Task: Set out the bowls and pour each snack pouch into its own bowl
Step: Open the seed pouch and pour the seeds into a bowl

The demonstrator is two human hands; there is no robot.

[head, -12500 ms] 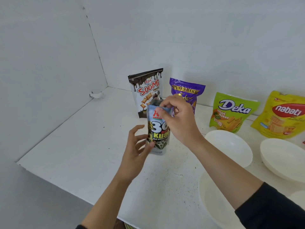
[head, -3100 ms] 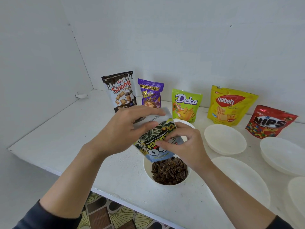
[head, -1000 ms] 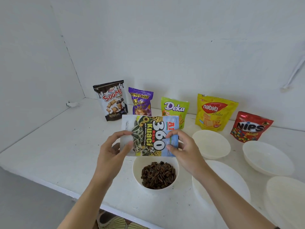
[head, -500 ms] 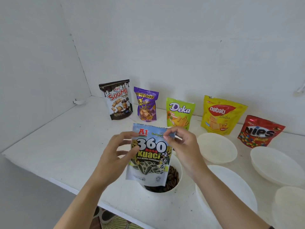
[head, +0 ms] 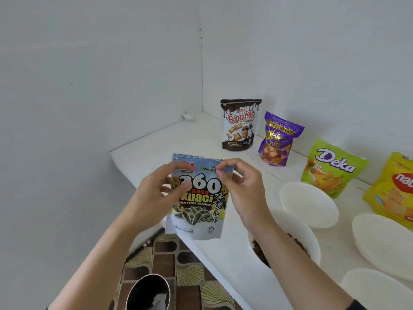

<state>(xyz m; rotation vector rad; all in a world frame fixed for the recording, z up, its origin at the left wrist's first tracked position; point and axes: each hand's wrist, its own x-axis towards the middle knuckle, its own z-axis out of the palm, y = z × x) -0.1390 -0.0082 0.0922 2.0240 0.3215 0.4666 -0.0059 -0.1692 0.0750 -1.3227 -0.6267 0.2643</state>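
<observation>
I hold the 360 Kuaci sunflower seed pouch point(head: 197, 202) upright in the air over the shelf's front left edge. My left hand point(head: 156, 195) grips its upper left side, and my right hand point(head: 240, 186) pinches its top right corner. A white bowl with dark seeds point(head: 310, 240) sits below my right forearm, partly hidden by it. Against the back wall stand the Soomi pouch point(head: 240, 126), the purple wafer pouch point(head: 278, 139), the green Deka pouch point(head: 330, 168) and the yellow Nabati pouch point(head: 395, 191). An empty white bowl point(head: 308, 204) lies in front of the Deka pouch.
More empty white bowls point(head: 384, 240) lie at the right, one point(head: 375, 289) near the lower right corner. The white shelf point(head: 156, 148) ends at a front edge. Below it are a patterned floor point(head: 178, 265) and a dark round bin point(head: 148, 291).
My view has swung left and down, bringing the floor and bin into sight. The pouch, tipped sideways over the bowl a second ago, now hangs upright, left of the bowl.
</observation>
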